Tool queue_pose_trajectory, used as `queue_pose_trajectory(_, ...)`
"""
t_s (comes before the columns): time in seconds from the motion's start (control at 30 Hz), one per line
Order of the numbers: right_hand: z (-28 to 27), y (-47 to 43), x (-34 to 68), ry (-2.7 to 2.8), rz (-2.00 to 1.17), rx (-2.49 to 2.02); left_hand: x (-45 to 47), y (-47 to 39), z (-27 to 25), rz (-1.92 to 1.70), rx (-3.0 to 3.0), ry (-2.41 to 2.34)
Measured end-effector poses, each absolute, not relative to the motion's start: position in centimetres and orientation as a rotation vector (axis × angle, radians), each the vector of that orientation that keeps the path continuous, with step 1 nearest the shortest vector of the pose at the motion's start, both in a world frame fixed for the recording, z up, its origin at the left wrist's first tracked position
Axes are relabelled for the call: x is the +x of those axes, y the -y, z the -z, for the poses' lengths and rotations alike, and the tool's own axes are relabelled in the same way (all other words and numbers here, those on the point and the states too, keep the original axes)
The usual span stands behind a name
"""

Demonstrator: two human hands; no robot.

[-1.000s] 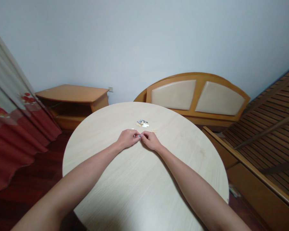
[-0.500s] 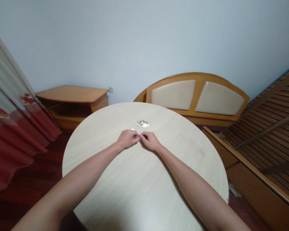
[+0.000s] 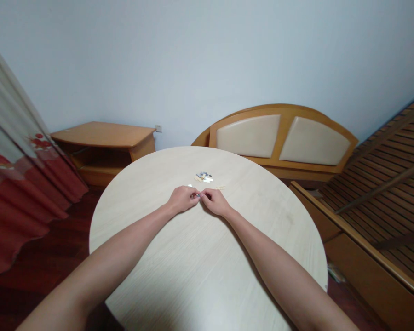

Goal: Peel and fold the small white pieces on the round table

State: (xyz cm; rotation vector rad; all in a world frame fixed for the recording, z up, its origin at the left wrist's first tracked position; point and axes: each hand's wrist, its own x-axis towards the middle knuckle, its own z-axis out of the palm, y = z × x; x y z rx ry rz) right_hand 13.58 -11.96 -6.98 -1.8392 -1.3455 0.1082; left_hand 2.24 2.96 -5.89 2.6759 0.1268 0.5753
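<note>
My left hand (image 3: 182, 198) and my right hand (image 3: 215, 201) meet fingertip to fingertip above the middle of the round table (image 3: 200, 257). Both are closed in a pinch around a tiny bluish-grey piece (image 3: 198, 195), mostly hidden by the fingers and too small to name. Just beyond the hands lies a small pile of loose pieces (image 3: 203, 176), grey, white and tan. Thin tan strips (image 3: 221, 187) rest beyond my right hand. A small white piece (image 3: 190, 185) shows behind my left hand.
A wooden cabinet (image 3: 106, 134) stands against the wall at the back left, near a red and white curtain (image 3: 37, 184). Behind the table is a padded headboard (image 3: 248, 135). A wooden bed frame with slats (image 3: 382, 184) fills the right side.
</note>
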Motion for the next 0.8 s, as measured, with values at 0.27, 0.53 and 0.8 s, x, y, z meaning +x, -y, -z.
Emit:
queue_pose_trajectory(0.27, 6.96, 11.93, 13.54, 1.357, -0.112, -1.855, 2.26, -2.97, 5.90, -0.569, 2.685, -0.139)
queue_pose_trajectory(0.53, 6.93, 11.95, 13.51, 1.356, -0.108, -1.872, 2.16, -2.87, 5.75, -0.558, 2.682, -0.158)
queue_pose_trajectory(0.8, 6.81, 12.02, 13.51, 1.351, -0.106, -1.872, 2.10, -2.88, 5.67, -0.552, 2.680, -0.128)
